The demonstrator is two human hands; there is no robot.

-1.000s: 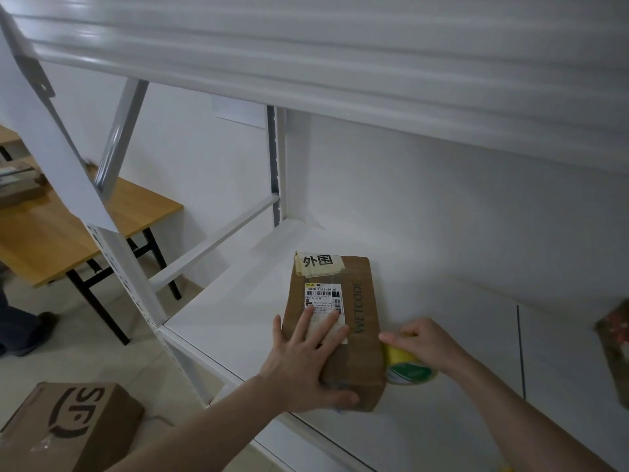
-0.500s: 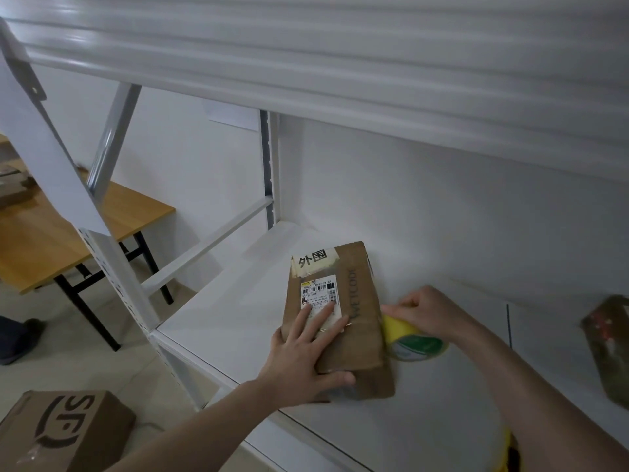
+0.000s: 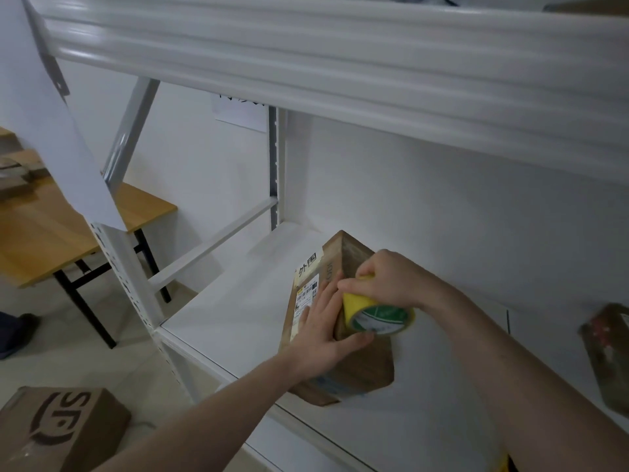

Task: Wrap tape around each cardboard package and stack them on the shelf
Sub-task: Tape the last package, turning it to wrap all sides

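A flat brown cardboard package [image 3: 360, 366] with a white barcode label stands tilted up on its edge on the white shelf board [image 3: 235, 308]. My left hand [image 3: 326, 332] lies flat against its labelled face, fingers straight, thumb under the tape roll. My right hand [image 3: 388, 281] grips a yellow tape roll [image 3: 374, 316] pressed on the package's upper side. The package's far side is hidden.
Another brown package [image 3: 609, 356] lies on the shelf at the right edge. An upper shelf beam [image 3: 340, 63] hangs overhead. A cardboard box [image 3: 58, 427] sits on the floor lower left, a wooden table [image 3: 51, 233] stands behind the shelf post [image 3: 132, 284].
The package has been tipped from lying flat up onto its edge. My right hand carried the tape roll from beside the package up over its top side.
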